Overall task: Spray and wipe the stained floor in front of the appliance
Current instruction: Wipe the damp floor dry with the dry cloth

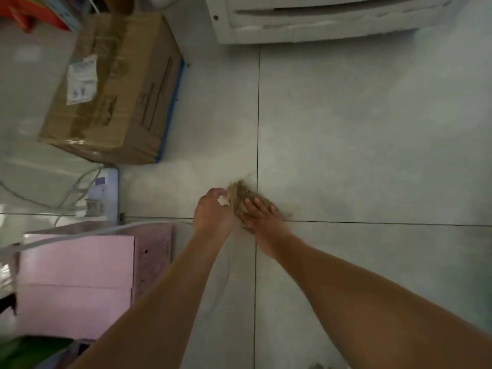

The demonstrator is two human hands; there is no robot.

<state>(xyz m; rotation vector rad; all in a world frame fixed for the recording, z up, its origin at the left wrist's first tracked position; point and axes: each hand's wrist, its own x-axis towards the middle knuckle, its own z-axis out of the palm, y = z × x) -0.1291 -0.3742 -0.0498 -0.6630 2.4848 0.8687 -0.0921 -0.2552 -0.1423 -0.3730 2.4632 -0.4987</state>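
Observation:
A frayed tan rag (pixel 241 194) lies bunched on the grey tiled floor (pixel 346 142) where the tile joints cross. My left hand (pixel 213 211) curls its fingers round the rag's left edge. My right hand (pixel 262 217) lies flat on top of the rag with fingers straight, pressing it to the floor. The white appliance (pixel 332 20) stands at the top of the view, well beyond the rag. No spray bottle is in sight.
A brown cardboard box (pixel 114 89) sits on the floor at the upper left. A white power strip with cables (pixel 103 193) lies left of my hands. A pink box (pixel 87 272) stands at the lower left.

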